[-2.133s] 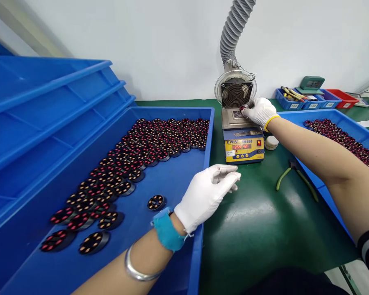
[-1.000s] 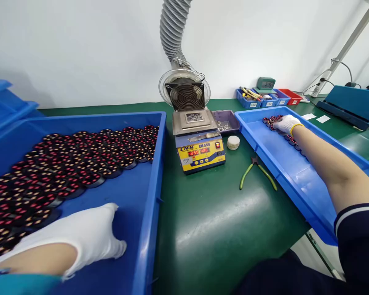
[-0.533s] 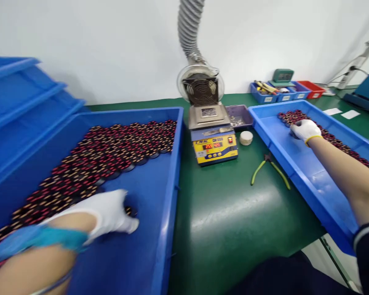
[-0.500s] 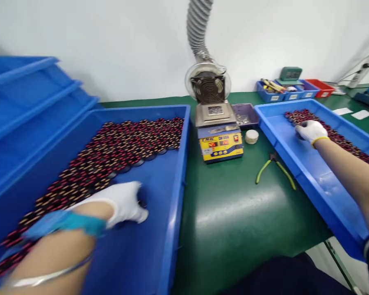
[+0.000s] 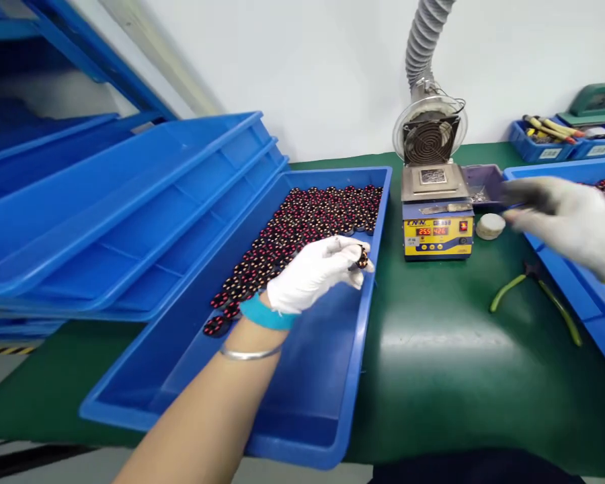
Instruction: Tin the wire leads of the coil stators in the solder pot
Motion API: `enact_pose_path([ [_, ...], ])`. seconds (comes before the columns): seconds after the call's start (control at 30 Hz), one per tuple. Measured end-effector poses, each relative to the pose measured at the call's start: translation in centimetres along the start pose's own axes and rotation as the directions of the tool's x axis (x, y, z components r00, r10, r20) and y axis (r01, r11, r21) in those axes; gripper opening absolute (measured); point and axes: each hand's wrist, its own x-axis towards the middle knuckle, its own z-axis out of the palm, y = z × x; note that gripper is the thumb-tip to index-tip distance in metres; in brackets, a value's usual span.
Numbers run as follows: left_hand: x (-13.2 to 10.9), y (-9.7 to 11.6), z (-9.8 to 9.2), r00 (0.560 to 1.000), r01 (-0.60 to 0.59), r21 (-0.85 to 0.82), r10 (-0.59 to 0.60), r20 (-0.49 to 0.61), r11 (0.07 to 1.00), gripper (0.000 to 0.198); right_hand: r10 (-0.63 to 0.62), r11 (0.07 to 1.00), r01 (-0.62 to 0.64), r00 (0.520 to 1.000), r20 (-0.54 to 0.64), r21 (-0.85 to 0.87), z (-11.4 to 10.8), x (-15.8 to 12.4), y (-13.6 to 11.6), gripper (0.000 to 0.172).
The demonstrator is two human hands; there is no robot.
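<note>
Head view: your left hand [image 5: 312, 274], gloved in white, grips a small black disc [image 5: 363, 257] between thumb and fingers, holding it just above the right rim of the left tray [image 5: 312, 376]. The pinch probably leaves its tan-dotted face uncovered so you can see it. Your right hand [image 5: 582, 218], blurred, hangs over the near edge of the right tray [image 5: 592, 309]; something dark shows at its fingertips, but you cannot tell whether it is holding anything.

Below your left hand, rows of discs [image 5: 323, 215] lie packed close together toward the tray's far end, most likely to save space. Between the trays stands a yellow-fronted unit [image 5: 437, 245] with lit digits, seemingly central to suit either hand. A fan [image 5: 429, 142] and ribbed hose [image 5: 426, 40] rise behind it, perhaps to draw air away. The green-handled pliers [image 5: 559, 313] lie splayed with handles toward you, apparently for easy reach, and a round white tub [image 5: 491, 226] sits just beside the unit.
</note>
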Motion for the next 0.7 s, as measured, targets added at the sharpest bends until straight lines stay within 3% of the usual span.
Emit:
enact_pose_path([
  [0.03, -0.1, 0.0, 1.2, 1.0, -0.02, -0.101, 0.021, 0.01, 0.995, 0.046, -0.114, 0.993, 0.112, 0.992, 0.058, 0.025, 1.2, -1.1, -3.0, 0.051],
  [0.1, -0.5, -0.2, 3.2, 0.999, -0.024, -0.208, 0.033, 0.041, 0.978, 0.044, -0.331, 0.944, 0.328, 0.929, 0.164, 0.044, 3.7, -3.1, -7.8, 0.06],
  [0.2, -0.9, -0.5, 5.2, 0.996, 0.028, -0.21, -0.008, 0.091, 0.977, 0.028, -0.462, 0.886, 0.443, 0.866, 0.19, 0.133, 6.7, -4.7, -10.9, 0.065],
  [0.33, -1.0, -0.6, 6.6, 0.98, 0.105, -0.172, -0.073, 0.183, 0.979, 0.027, -0.493, 0.855, 0.428, 0.846, 0.204, 0.293, 8.1, -5.0, -9.8, 0.049],
  [0.43, -1.1, -0.5, 7.2, 0.974, 0.118, -0.163, -0.083, 0.21, 0.98, 0.034, -0.527, 0.834, 0.475, 0.837, 0.149, 0.281, 7.9, -4.8, -8.6, 0.043],
  [0.57, -1.7, -0.3, 7.8, 0.998, -0.054, 0.052, 0.054, -0.009, 0.997, 0.042, -0.468, 0.882, 0.446, 0.867, 0.17, 0.154, 7.6, -4.8, -8.3, 0.041],
  [0.7, -2.1, -0.2, 8.7, 0.971, -0.079, 0.325, 0.147, -0.189, 0.942, 0.054, -0.525, 0.849, 0.523, 0.82, 0.227, 0.072, 7.8, -4.7, -8.3, 0.04],
])
